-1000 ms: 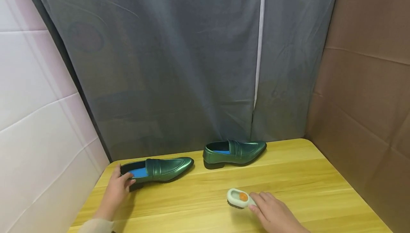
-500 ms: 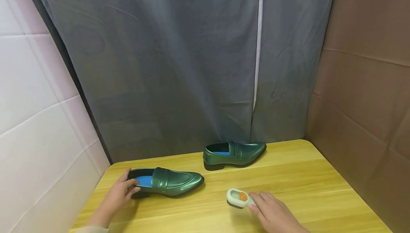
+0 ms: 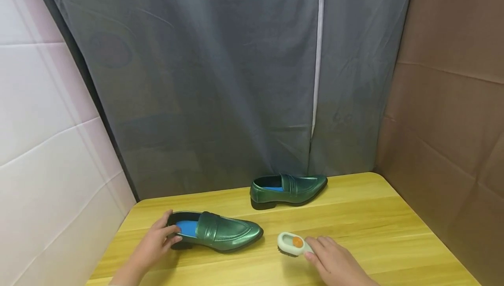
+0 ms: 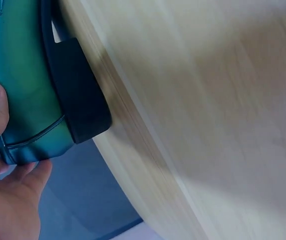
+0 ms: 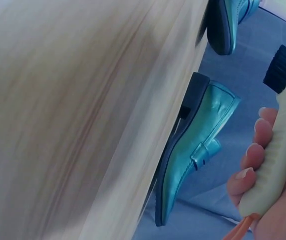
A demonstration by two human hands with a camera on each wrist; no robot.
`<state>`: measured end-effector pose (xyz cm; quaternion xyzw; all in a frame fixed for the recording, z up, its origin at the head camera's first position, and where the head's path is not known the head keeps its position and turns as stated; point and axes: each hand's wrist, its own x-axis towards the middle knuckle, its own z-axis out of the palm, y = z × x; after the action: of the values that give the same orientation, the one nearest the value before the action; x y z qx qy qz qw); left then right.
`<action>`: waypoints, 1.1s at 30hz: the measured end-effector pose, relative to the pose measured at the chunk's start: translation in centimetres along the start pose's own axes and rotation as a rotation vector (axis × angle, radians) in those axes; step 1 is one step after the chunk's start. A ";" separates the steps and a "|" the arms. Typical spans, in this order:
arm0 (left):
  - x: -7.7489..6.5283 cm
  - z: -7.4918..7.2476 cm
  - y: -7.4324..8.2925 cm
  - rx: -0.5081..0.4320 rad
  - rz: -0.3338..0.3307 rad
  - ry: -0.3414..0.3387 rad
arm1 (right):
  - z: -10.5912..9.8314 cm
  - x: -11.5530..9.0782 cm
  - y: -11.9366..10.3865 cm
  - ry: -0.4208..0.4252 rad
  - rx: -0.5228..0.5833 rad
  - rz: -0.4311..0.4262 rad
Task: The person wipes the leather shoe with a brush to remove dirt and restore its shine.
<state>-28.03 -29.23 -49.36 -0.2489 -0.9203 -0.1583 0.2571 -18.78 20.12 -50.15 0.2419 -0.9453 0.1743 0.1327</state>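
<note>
My left hand (image 3: 153,242) grips a green loafer (image 3: 228,232) by its heel end, thumb on the near side and fingers around the back. The left wrist view shows the black heel (image 4: 82,92) of that loafer close to the table. A pale brush (image 3: 290,244) with dark bristles and an orange button is in my right hand (image 3: 334,259), fingers curled round its handle (image 5: 270,160). The bristles (image 5: 281,69) are apart from the loafers. The other green loafer (image 3: 287,190) stands farther back, toe to the right, with no hand on it.
The yellow wood-grain table (image 3: 354,216) ends at a grey curtain (image 3: 220,102) behind. A white panel (image 3: 59,155) rises at the left and a brown panel (image 3: 445,124) at the right.
My left hand has brought the near loafer toward me and to the right, away from the table's back edge. The right hand with the brush and the far loafer have hardly moved.
</note>
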 end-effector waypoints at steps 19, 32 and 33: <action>1.1 1.3 5.5 -0.088 -0.027 -0.078 | 0.6 0.4 -0.4 0.051 -0.036 -0.027; 2.5 2.6 10.4 -0.035 -0.028 -0.148 | 0.4 0.7 -1.1 0.055 -0.042 -0.021; 2.5 2.7 10.8 -0.028 -0.021 -0.150 | 0.4 0.7 -1.2 0.059 -0.041 -0.027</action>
<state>-25.20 -18.22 -48.44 -0.2539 -0.9372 -0.1549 0.1821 -18.89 18.71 -49.96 0.2467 -0.9409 0.1602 0.1679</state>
